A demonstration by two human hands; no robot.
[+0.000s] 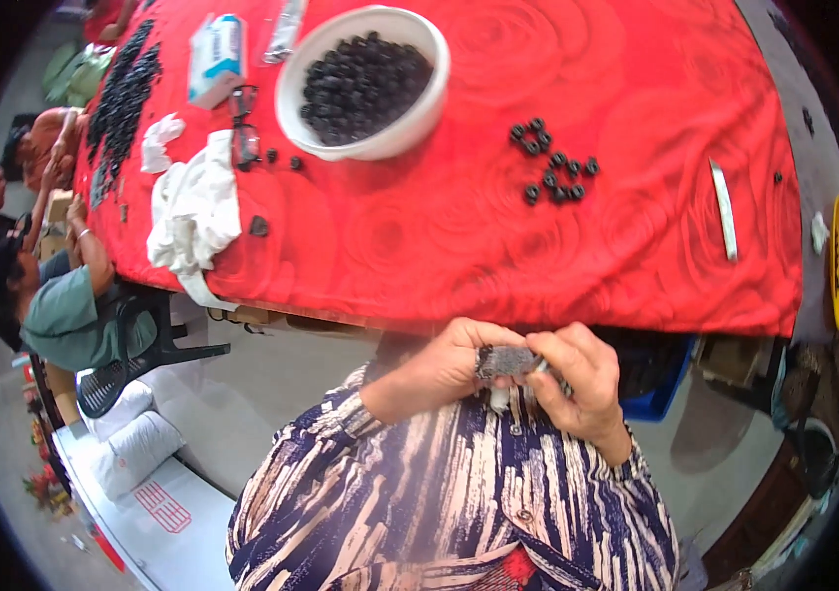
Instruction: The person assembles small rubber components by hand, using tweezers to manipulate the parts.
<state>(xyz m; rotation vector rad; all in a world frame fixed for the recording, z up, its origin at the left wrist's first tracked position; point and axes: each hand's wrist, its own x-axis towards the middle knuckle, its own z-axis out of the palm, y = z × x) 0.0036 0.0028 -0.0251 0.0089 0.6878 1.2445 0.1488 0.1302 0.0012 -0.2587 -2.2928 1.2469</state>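
Note:
Just off the table's front edge, in front of my striped shirt, both my hands are close together. My left hand [446, 362] is closed around a small dark grey piece [504, 361] with a rough, speckled face; its exact kind is unclear. At the right end of that piece, the fingers and thumb of my right hand [582, 382] are pinched together. Something small and pale shows between them, too little of it to name. Below the grey piece hangs a small white bit [499, 400], partly covered by the fingers.
On the red tablecloth [419, 251] stands a white bowl [287, 98] full of black ring-like parts. Several loose black rings [558, 159] and a thin metal blade [724, 211] lie to its right. Left are a white cloth [193, 212], glasses [245, 128] and a box [217, 61]. People sit far left.

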